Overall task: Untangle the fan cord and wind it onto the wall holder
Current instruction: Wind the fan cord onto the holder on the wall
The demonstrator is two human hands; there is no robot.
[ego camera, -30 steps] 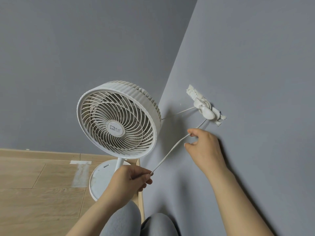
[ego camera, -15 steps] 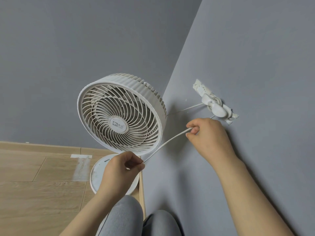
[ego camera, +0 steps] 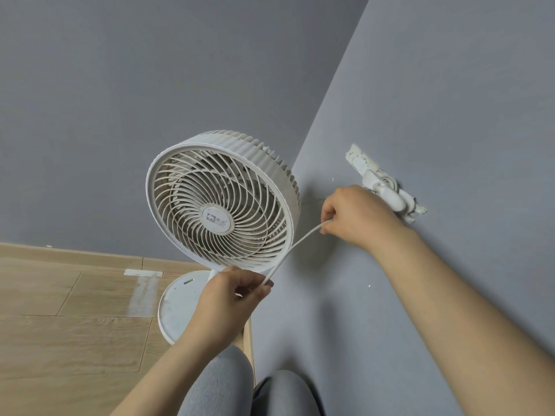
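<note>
A white fan (ego camera: 220, 202) stands on its round base (ego camera: 177, 304) in the room's corner. Its thin white cord (ego camera: 295, 244) runs taut between my two hands. My left hand (ego camera: 231, 301) pinches the cord's lower end in front of the fan base. My right hand (ego camera: 357, 217) grips the cord's upper part close to the grey wall, just left of and below the white wall holder (ego camera: 387, 190). A few cord turns sit on the holder, and my right hand hides its lower left side.
The grey right wall (ego camera: 435, 115) is very near my right arm. Wooden floor (ego camera: 60, 325) with a pale tape patch (ego camera: 144, 289) lies to the left. My knees in grey trousers (ego camera: 228, 382) are at the bottom, near the wall.
My right hand has risen with the cord toward the wall holder and now covers part of it. My left hand still pinches the cord. The view has shifted a little.
</note>
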